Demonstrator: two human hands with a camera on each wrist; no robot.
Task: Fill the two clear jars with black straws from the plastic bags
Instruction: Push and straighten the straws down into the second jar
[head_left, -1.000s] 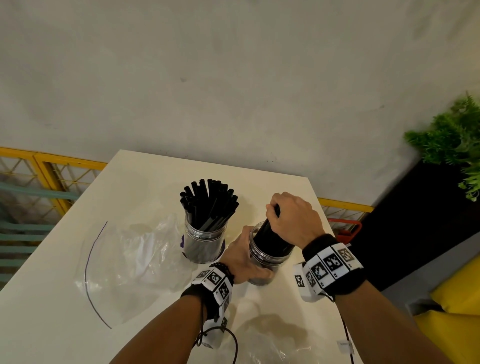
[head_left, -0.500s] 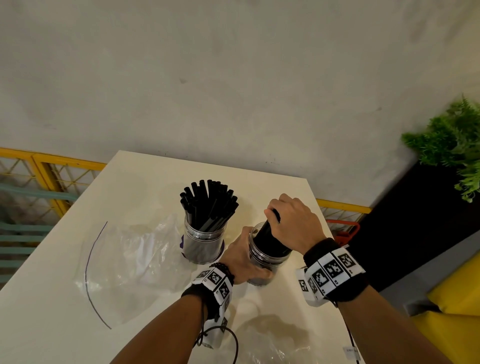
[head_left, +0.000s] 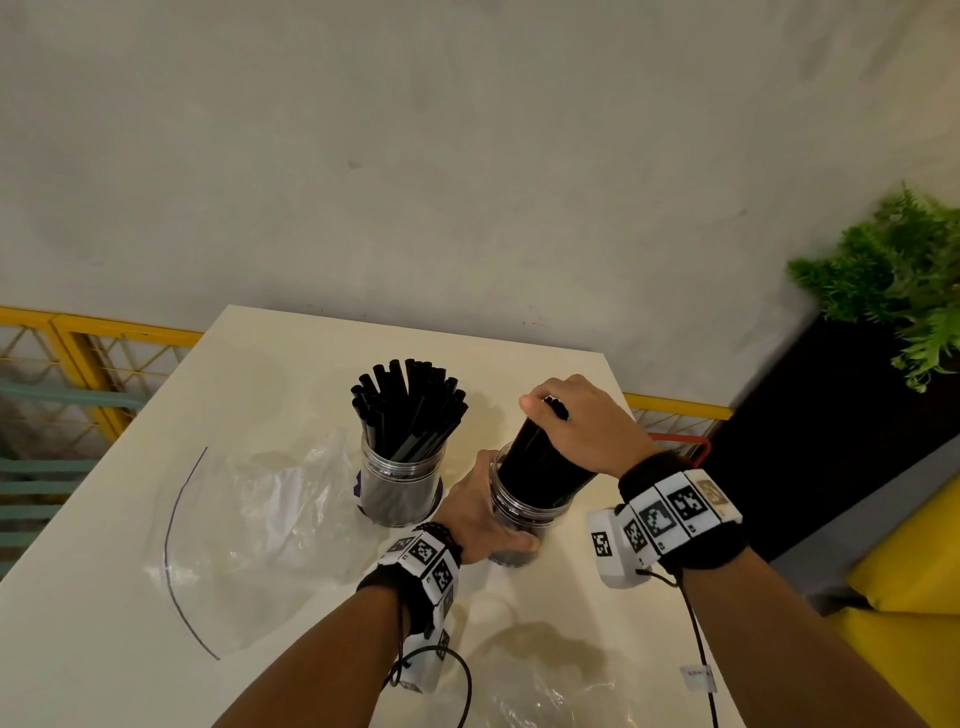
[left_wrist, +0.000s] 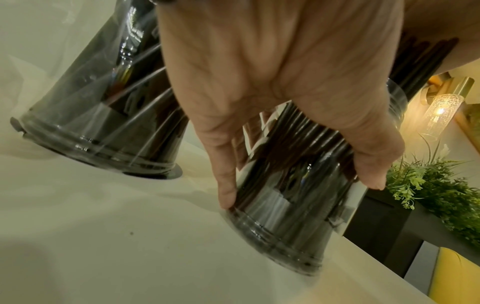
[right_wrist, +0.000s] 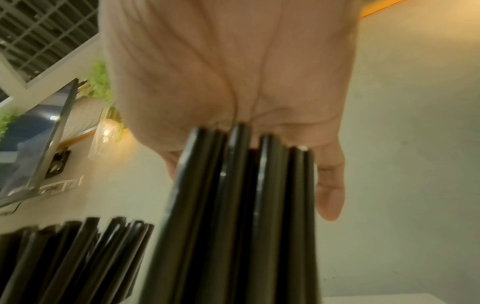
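Note:
Two clear jars stand on the cream table (head_left: 104, 597). The left jar (head_left: 402, 488) (left_wrist: 103, 127) is packed with upright black straws (head_left: 410, 405) that fan out at the top. My left hand (head_left: 483, 514) (left_wrist: 275, 102) grips the right jar (head_left: 524, 514) (left_wrist: 293, 216) round its side. My right hand (head_left: 576, 426) (right_wrist: 233, 82) is curled over the top of a tight bundle of black straws (head_left: 540, 462) (right_wrist: 241, 216), whose lower ends sit inside the right jar. The bundle leans toward the right.
An empty clear plastic bag (head_left: 249, 530) lies flat left of the jars; another crumpled bag (head_left: 535, 696) lies at the near edge. The table's right edge is close beside the right jar. A green plant (head_left: 893, 280) and yellow seat (head_left: 909, 582) are on the right.
My right hand has risen a little with the straw bundle, so more of the straws shows above the right jar's rim. The left hand and both jars stay put.

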